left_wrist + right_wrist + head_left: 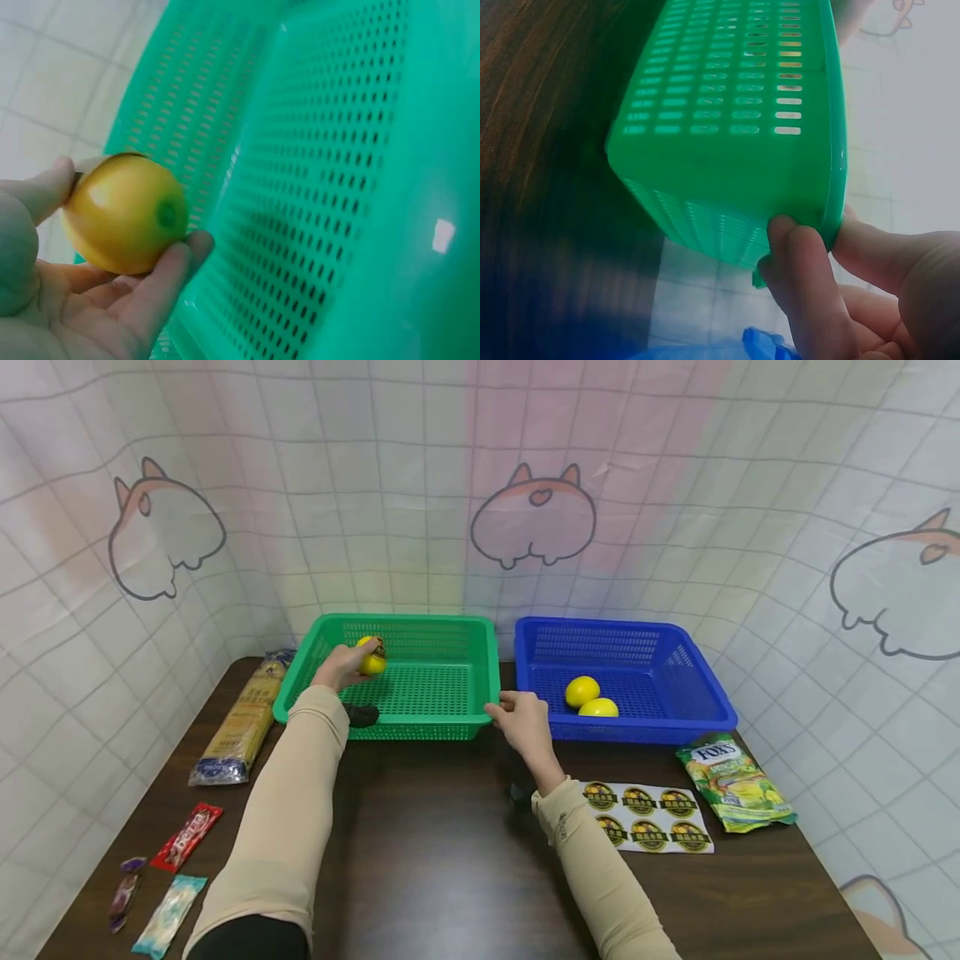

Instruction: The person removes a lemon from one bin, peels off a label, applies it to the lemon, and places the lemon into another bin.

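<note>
My left hand (341,667) holds a yellow lemon (124,217) over the left side of the green basket (438,689). Thumb and fingers wrap the fruit from both sides, and a dark round sticker (378,649) shows on its skin. At the basket's front right corner, my right hand (525,725) pinches the rim between thumb and fingers, as the right wrist view shows up close. Two more lemons (582,692) lie in the blue basket (637,729) just to the right.
A sheet of round stickers (651,814) lies below the blue basket, beside a green candy bag (735,781). Along the left are a long pasta pack (243,718), a red wrapper (187,837), a purple candy (126,893) and a light blue packet (171,914). Tiled curtain surrounds the table.
</note>
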Motion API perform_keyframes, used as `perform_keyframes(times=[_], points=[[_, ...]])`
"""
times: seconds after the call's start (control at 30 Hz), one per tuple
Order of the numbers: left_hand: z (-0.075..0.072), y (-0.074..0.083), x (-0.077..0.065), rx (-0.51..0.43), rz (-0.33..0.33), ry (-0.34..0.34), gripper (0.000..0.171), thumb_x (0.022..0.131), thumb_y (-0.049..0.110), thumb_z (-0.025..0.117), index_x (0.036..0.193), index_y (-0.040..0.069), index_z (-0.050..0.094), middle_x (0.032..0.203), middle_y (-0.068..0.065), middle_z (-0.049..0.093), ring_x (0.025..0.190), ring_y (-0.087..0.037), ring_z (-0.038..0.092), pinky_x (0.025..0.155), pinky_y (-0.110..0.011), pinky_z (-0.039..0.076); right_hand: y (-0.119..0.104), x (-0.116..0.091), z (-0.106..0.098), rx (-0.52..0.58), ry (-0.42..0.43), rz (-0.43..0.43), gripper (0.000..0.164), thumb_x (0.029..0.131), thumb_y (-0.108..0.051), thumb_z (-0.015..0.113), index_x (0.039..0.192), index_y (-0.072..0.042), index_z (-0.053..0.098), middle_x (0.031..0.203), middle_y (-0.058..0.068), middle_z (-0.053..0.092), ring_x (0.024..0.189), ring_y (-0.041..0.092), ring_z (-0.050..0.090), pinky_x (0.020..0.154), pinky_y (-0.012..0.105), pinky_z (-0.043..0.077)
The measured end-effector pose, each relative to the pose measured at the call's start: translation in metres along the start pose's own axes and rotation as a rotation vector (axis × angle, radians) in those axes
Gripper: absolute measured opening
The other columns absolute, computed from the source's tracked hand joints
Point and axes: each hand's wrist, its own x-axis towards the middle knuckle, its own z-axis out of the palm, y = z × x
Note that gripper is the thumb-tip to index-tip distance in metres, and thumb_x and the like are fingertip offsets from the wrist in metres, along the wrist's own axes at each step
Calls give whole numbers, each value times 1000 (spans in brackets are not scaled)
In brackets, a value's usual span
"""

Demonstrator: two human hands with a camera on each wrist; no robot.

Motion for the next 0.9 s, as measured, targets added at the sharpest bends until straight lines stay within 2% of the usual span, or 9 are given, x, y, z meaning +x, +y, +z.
perform_keyframes(times=[0.13,0.3,0.43,0.57,0.63,0.73,0.9], points=[[-5,-10,3,145,-60,45,72,105,41,42,154,-7,17,155,-28,30,142,-40,40,117,-45,43,0,0,2,-23,5,-2,42,92,-24,71,127,-2,66,105,15,77,83,22,76,80,41,62],[-6,-23,11,326,-135,48,72,102,42,46,150,-9,28,149,-29,37,133,-39,49,107,-41,53,-1,0,1,-29,8,-9,42,92,-24,71,127,-1,67,105,15,77,82,23,76,79,41,62],[-2,-28,10,431,-178,40,73,100,46,49,147,-8,32,145,-28,42,121,-33,54,96,-37,57,-2,-1,0,-32,3,-10,42,92,-23,71,128,-1,66,106,17,77,84,23,76,81,42,62],[-1,-29,7,484,-178,49,74,100,46,50,146,-8,34,141,-28,46,111,-31,56,89,-36,57,-3,-1,0,-38,-1,-11,42,93,-23,71,128,0,65,106,17,77,85,24,76,84,43,62],[-1,-27,8,504,-176,39,74,100,45,49,147,-9,34,141,-29,47,112,-33,56,90,-37,57,-3,0,0,-42,1,-10,43,93,-23,71,128,0,65,105,17,77,85,25,76,85,43,62],[-2,-25,9,499,-187,11,76,101,46,48,149,-10,29,145,-30,43,123,-38,54,99,-42,55,-3,1,0,-42,-2,-3,43,93,-23,71,128,0,65,106,17,77,86,25,76,85,43,62],[-6,-19,8,572,-201,-50,83,102,49,41,155,-9,13,158,-34,23,143,-47,33,117,-52,39,-4,1,1,-46,-6,6,43,92,-23,71,129,-1,65,108,17,76,86,24,77,85,43,62]])
